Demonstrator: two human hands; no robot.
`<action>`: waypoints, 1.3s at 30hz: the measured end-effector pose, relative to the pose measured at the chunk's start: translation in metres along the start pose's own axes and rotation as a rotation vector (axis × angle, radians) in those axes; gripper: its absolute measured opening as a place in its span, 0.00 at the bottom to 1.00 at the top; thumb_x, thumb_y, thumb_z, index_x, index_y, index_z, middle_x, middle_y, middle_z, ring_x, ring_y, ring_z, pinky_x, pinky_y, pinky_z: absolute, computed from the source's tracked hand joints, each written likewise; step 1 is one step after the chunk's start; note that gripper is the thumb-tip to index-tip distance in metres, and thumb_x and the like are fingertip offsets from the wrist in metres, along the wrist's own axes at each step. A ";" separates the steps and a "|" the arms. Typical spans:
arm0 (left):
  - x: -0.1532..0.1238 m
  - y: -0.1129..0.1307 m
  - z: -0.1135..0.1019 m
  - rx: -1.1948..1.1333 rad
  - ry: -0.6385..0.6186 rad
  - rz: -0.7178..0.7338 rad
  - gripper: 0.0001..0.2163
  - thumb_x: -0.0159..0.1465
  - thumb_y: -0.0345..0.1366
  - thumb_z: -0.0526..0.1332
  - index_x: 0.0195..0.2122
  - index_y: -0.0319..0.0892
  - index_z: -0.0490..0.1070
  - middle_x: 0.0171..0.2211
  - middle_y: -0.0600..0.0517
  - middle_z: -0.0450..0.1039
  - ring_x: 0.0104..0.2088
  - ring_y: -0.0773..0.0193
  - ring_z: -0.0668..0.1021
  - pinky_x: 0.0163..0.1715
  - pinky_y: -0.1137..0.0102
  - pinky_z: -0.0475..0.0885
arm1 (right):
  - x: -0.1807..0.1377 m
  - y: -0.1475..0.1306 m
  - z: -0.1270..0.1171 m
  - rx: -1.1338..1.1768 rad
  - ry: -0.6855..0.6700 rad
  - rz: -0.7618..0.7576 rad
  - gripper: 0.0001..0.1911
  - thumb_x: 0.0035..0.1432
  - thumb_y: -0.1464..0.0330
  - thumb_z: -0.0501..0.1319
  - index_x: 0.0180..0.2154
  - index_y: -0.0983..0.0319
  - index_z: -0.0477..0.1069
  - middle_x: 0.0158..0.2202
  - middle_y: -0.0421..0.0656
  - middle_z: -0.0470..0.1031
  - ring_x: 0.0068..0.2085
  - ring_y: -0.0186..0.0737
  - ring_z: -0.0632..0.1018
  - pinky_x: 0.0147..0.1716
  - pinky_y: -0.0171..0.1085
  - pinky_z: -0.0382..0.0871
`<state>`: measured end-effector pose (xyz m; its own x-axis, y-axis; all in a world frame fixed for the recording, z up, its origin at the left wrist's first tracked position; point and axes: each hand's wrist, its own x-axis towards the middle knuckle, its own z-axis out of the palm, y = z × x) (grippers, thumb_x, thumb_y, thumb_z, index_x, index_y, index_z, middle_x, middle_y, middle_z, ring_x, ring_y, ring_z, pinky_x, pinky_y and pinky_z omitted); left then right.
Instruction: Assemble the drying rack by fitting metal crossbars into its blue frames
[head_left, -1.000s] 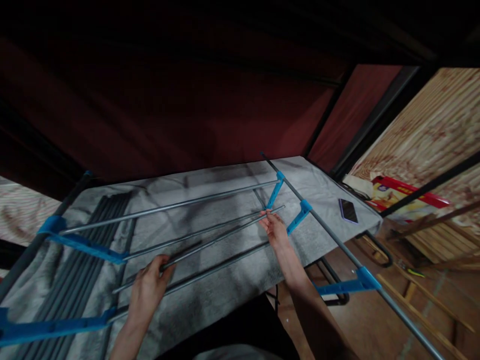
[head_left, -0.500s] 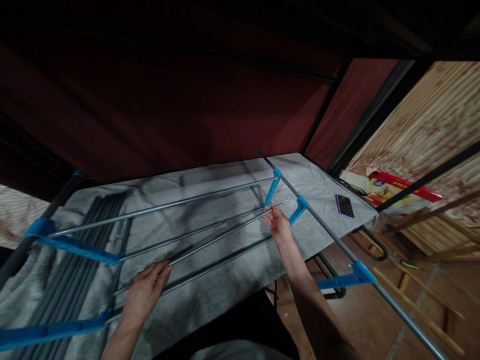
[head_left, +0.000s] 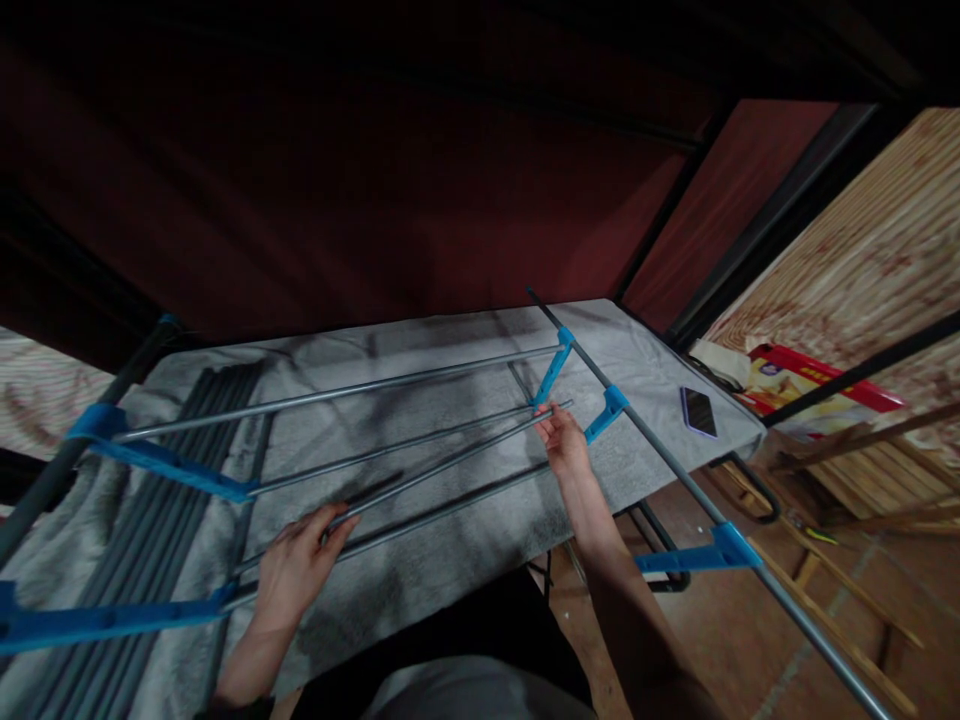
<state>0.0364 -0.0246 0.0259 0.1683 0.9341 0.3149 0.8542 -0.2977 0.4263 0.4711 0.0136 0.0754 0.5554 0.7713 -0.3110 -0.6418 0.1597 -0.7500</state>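
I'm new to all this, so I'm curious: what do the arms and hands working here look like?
They are a person's, with no cables. The left hand and right hand wear no gloves, and no rings can be made out. The forearms are bare; a dark edge by the left one may be a sleeve.

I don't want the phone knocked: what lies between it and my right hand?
In the head view, a blue bracket, a long grey tube, then grey cloth.
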 end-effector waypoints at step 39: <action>-0.005 0.047 -0.001 0.146 0.075 -0.052 0.14 0.72 0.34 0.54 0.53 0.45 0.77 0.60 0.39 0.74 0.58 0.44 0.75 0.59 0.49 0.68 | -0.022 0.060 -0.027 -0.148 -0.175 0.134 0.07 0.56 0.69 0.73 0.33 0.57 0.76 0.36 0.36 0.83 0.39 0.36 0.85 0.45 0.37 0.84</action>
<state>0.0753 -0.0438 0.0458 0.0891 0.9285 0.3604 0.9241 -0.2121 0.3179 0.4345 -0.0098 0.0213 0.3621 0.8764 -0.3175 -0.6119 -0.0335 -0.7902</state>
